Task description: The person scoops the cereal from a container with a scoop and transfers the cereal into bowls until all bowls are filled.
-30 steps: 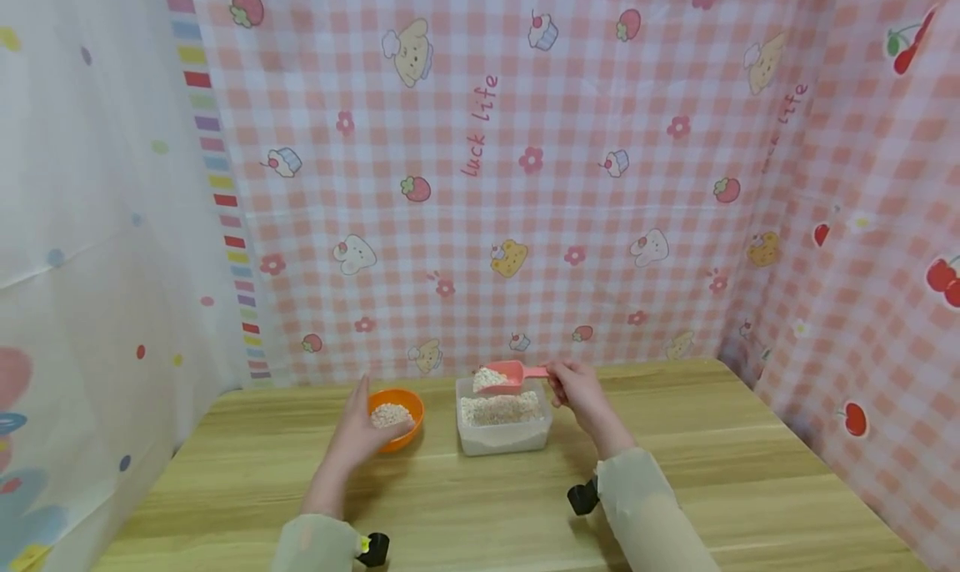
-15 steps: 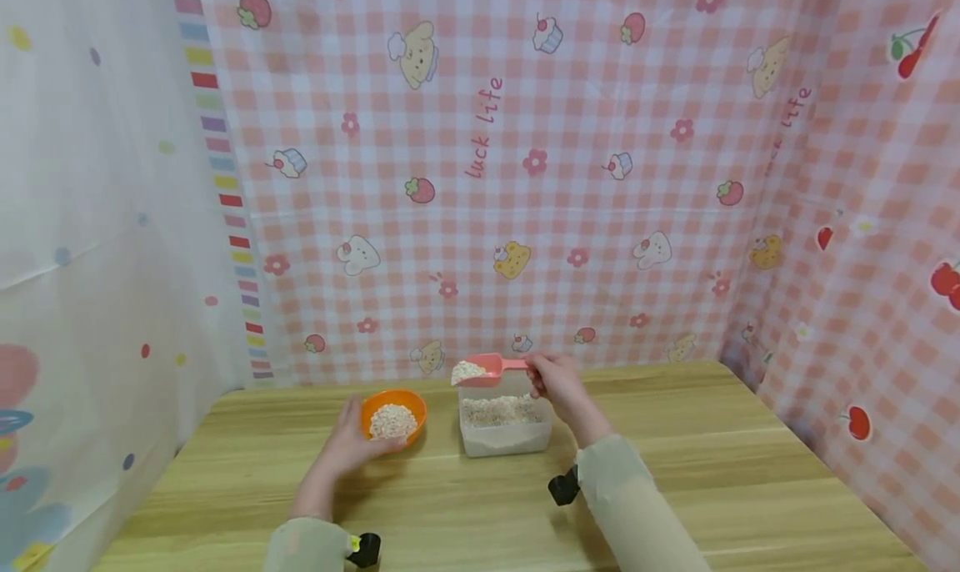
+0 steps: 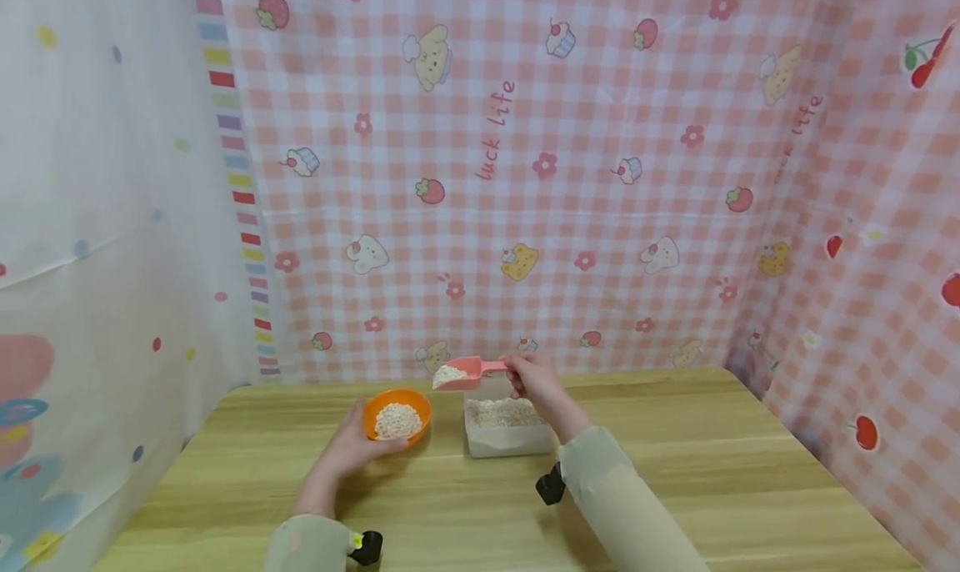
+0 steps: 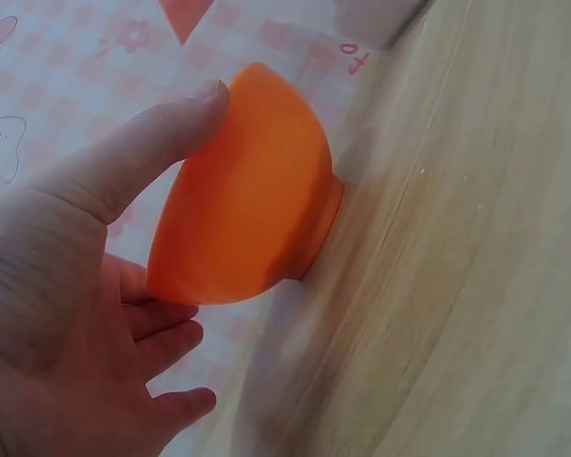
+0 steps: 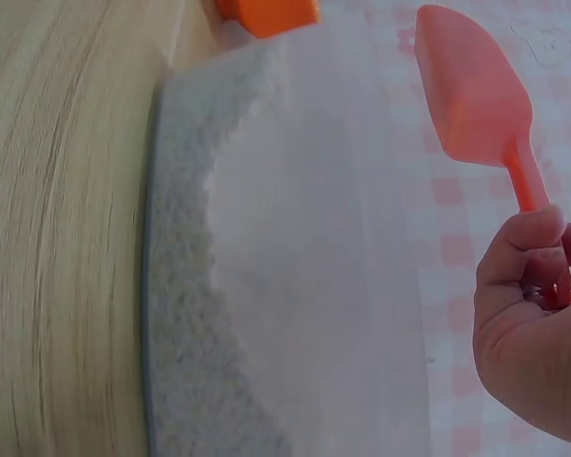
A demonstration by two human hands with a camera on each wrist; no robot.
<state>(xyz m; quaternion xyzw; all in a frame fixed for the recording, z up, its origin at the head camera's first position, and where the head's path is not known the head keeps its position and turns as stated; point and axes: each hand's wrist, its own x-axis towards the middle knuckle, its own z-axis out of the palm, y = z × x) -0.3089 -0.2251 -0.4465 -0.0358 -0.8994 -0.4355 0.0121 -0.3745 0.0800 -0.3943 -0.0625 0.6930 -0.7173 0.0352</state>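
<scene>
My left hand (image 3: 351, 447) holds an orange bowl (image 4: 247, 190) by its side, thumb on the near wall and fingers round the left. Pale flakes, like oats (image 3: 397, 421), lie in the bowl. Whether its foot touches the table cannot be made out. My right hand (image 3: 536, 382) grips the handle of a pink scoop (image 3: 468, 373), also seen as a scoop (image 5: 476, 90) from behind in the right wrist view. Flakes heap at the scoop's tip, above the gap between the bowl and a translucent plastic box (image 3: 508, 447). More flakes partly fill that box.
The wooden table (image 3: 450, 514) runs up to a pink checked curtain (image 3: 480, 222) at the back. A white dotted curtain (image 3: 112, 222) hangs on the left. Black wrist cameras (image 3: 367, 547) jut from both sleeves.
My right hand has carried the loaded scoop left, from above the box toward the bowl. My left hand's fingers have settled closer round the bowl. The head view has shifted slightly.
</scene>
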